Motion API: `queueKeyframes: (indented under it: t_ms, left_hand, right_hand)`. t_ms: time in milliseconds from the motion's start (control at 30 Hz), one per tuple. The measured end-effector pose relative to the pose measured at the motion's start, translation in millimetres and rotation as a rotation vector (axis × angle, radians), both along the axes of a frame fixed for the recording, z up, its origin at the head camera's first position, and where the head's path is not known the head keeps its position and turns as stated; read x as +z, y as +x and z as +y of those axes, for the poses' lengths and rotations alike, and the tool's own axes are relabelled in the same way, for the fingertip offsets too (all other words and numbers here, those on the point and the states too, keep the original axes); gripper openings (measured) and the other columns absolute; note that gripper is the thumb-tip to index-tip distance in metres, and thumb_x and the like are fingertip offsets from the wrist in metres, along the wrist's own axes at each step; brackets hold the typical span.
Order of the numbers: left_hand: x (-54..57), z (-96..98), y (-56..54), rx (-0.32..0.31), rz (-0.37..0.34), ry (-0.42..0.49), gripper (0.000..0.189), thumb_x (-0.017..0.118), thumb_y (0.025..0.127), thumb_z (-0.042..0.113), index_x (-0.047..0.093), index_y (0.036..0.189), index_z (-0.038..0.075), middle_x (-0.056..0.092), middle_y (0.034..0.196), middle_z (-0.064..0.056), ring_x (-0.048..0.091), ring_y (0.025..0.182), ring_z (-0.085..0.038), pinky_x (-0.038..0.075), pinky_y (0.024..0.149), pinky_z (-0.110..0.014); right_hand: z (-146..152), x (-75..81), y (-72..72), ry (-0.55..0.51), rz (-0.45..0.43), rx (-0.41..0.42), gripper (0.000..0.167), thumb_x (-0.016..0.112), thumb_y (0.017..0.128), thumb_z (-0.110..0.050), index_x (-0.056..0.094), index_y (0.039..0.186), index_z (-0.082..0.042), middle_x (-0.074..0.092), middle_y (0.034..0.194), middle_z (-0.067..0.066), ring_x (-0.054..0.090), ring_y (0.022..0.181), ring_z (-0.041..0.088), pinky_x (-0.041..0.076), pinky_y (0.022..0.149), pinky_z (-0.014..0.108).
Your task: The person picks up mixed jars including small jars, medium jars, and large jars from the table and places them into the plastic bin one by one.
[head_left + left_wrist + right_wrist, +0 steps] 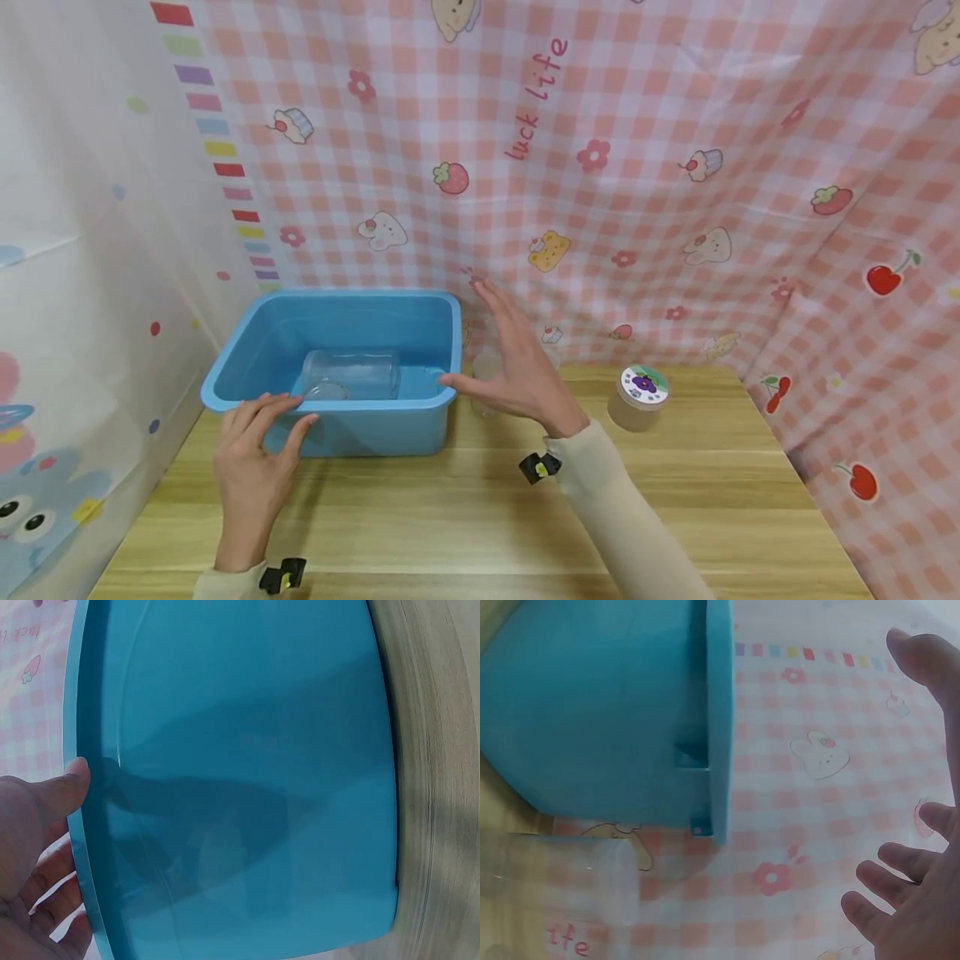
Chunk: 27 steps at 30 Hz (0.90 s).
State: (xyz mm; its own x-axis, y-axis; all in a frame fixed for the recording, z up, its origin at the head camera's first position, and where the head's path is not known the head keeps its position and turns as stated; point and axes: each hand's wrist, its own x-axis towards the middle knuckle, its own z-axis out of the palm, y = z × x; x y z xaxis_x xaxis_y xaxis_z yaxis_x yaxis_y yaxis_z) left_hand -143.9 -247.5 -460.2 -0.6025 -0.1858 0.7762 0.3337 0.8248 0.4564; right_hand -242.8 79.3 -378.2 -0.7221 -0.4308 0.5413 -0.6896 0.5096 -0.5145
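Note:
My left hand (258,467) holds the near rim of a blue plastic basin (397,429), thumb on the outer side and fingers over the edge; the left wrist view shows the thumb (71,787) against the rim. Inside the basin lies a clear jar (360,371) on its side, with a round clear rim (327,390) in front of it. Beside the basin's right wall, my right hand (517,375) is spread wide, fingers straight and holding nothing. Behind that hand, partly hidden, a clear jar (562,874) stands upright close to the basin.
To the right stands a jar with a flower-printed lid (642,396) on the wooden table (420,533). A pink checked cloth (645,192) hangs behind the table and along its right side. A white printed cloth (90,250) hangs at the left.

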Motion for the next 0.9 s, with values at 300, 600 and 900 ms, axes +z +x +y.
queueKeyframes:
  t_ms: [300, 600, 900]
  left_hand:
    - [0.1, -0.6, 0.1, -0.002, -0.024, -0.011, 0.037, 0.091, 0.072, 0.003, 0.077, 0.106, -0.001, 0.073, 0.108, -0.024, 0.059, 0.112, -0.046, 0.046, 0.096, -0.049]
    - [1.1, 0.9, -0.2, -0.001, 0.022, -0.011, 0.039, 0.093, 0.067, 0.0, 0.078, 0.103, 0.0, 0.073, 0.104, -0.022, 0.06, 0.108, -0.046, 0.047, 0.091, -0.051]
    - [0.0, -0.7, -0.9, 0.005, 0.015, -0.007, 0.037, 0.092, 0.069, 0.001, 0.078, 0.104, 0.001, 0.073, 0.105, -0.021, 0.06, 0.109, -0.045, 0.046, 0.091, -0.053]
  right_hand:
    - [11, -20.7, -0.9, -0.08, -0.181, -0.075, 0.114, 0.086, 0.079, -0.051, 0.011, 0.164, -0.037, 0.021, 0.171, -0.003, 0.027, 0.156, 0.022, 0.037, 0.12, 0.058]
    - [16, -42.6, -3.7, -0.164, -0.337, -0.147, 0.11, 0.084, 0.083, -0.047, 0.012, 0.165, -0.034, 0.023, 0.171, 0.0, 0.033, 0.154, 0.032, 0.037, 0.119, 0.063]
    - [16, -62.1, -7.7, -0.197, -0.426, -0.156, 0.112, 0.084, 0.082, -0.052, 0.015, 0.166, -0.025, 0.026, 0.169, 0.002, 0.036, 0.152, 0.033, 0.037, 0.122, 0.055]
